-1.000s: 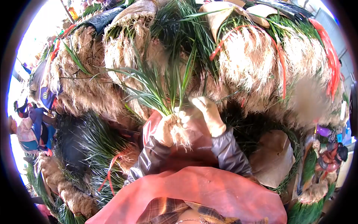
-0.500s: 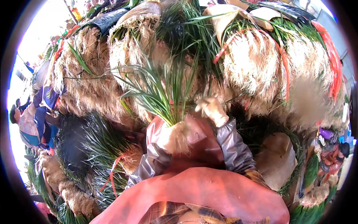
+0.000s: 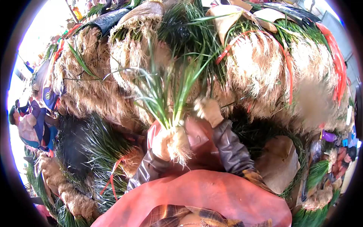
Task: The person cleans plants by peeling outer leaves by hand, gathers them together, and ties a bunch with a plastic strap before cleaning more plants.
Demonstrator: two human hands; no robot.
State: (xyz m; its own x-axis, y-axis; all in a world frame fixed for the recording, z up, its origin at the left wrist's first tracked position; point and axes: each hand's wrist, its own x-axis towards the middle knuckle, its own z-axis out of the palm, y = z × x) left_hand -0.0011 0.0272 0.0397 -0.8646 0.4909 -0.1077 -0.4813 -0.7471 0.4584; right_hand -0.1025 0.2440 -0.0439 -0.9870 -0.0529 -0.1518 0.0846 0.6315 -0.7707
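My left hand (image 3: 161, 145), in a pale glove, grips a small bunch of green seedlings (image 3: 171, 108) near its base. The long thin leaves fan upward and the whitish roots (image 3: 179, 151) hang below the fist, in front of my red apron. To the right of the leaves is my right hand (image 3: 209, 111), also gloved, raised with its fingers curled in. Motion blurs its fingertips, and whatever they may hold is hidden. It is apart from the bunch.
Large stacked bundles of rooted seedlings (image 3: 257, 64) hang ahead, with red ties (image 3: 334, 56) around some. More green bundles (image 3: 104, 143) lie at my left. A brown sheet (image 3: 278, 162) lies at my right. Another person (image 3: 34, 123) is at the far left.
The seedling bunch has tilted and shifted slightly, so its roots hang more visibly. My right hand has moved a little left, and its fingers look more curled.
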